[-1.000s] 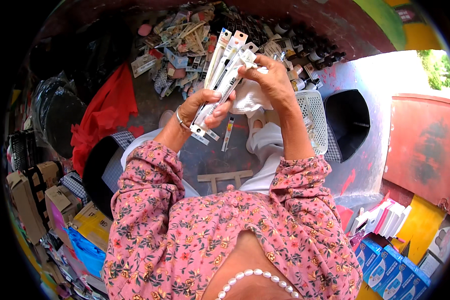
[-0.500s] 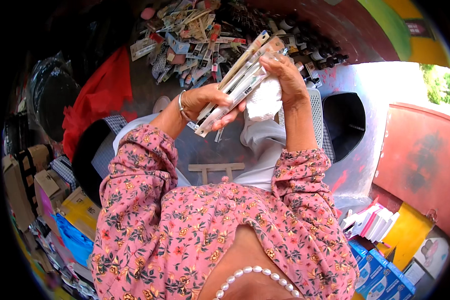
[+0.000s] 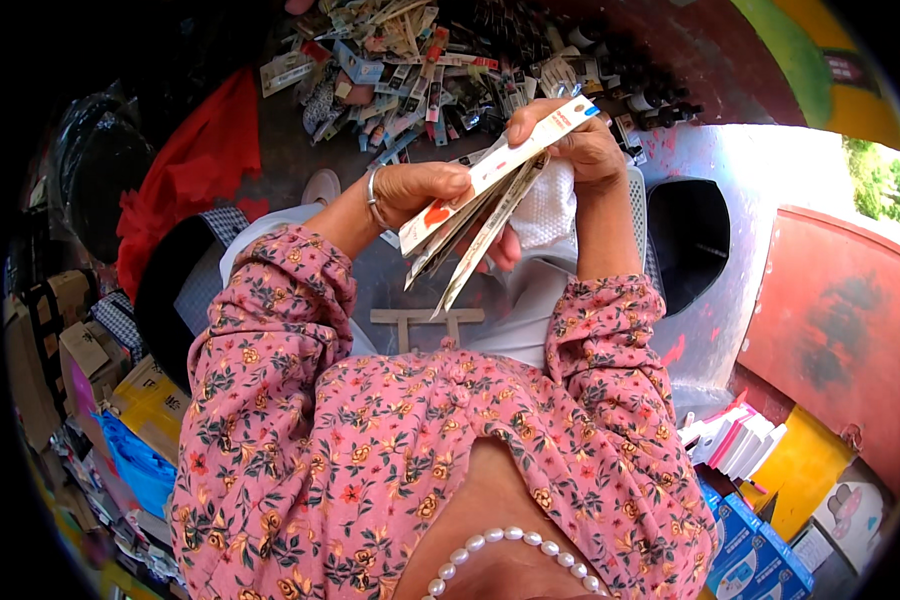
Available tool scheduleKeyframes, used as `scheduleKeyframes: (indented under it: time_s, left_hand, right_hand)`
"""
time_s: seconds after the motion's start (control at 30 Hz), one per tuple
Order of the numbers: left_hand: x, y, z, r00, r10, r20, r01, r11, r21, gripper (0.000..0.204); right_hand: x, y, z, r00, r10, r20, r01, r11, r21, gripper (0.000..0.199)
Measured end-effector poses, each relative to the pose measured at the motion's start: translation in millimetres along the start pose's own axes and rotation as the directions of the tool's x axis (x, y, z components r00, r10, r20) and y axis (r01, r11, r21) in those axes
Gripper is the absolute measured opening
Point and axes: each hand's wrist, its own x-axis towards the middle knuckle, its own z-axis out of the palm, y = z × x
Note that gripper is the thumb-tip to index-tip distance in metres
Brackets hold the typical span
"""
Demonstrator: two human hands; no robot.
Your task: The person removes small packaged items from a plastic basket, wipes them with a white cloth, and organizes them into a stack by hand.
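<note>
In front of my chest I hold a fanned bundle of long, narrow flat packets. The topmost packet point(image 3: 515, 157) is white with red marks and a blue tip, and it slants from lower left to upper right. My left hand point(image 3: 420, 190) is closed round the bundle's lower part, thumb on top and fingertips showing underneath. At the upper end my right hand point(image 3: 590, 155) grips the packets. A white, bumpy-textured cloth or wrap point(image 3: 550, 212) hangs below the right hand's fingers; how it is held is hidden. Several thinner packets point(image 3: 490, 235) splay out beneath the top one.
Beyond my hands lies a heaped pile of small packets point(image 3: 400, 85), with dark bottles point(image 3: 660, 105) at its right. A black bin point(image 3: 690, 245) stands right, red fabric point(image 3: 195, 180) left. Cardboard boxes point(image 3: 90, 350) fill the lower left; blue boxes point(image 3: 755, 550) the lower right.
The bundle has turned and fanned apart, so a white packet with red marks now lies on top. My left hand has shifted slightly right, and the white cloth hangs lower behind the packets.
</note>
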Motion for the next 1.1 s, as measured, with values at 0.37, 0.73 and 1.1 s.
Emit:
scheduleKeyframes:
  time_s: [0.37,0.73,1.1]
  left_hand:
    - [-2.9,3.8,-6.5,0.996,0.069,0.049,-0.064,0.993,-0.104,0.039]
    - [-1.7,26.3,-7.2,0.823,0.266,-0.503,-0.221,0.964,0.149,0.031]
    - [-1.0,19.3,0.1,0.911,0.044,-0.410,0.094,0.946,0.311,0.020]
  right_hand:
    - [12.9,6.4,2.4,0.983,0.041,-0.179,-0.035,0.999,0.033,0.028]
    - [-6.3,-9.8,-25.8,0.321,-0.292,-0.901,0.097,0.956,-0.275,0.012]
    - [19.1,17.0,-6.6,0.676,-0.625,-0.392,-0.469,0.046,-0.882,0.015]
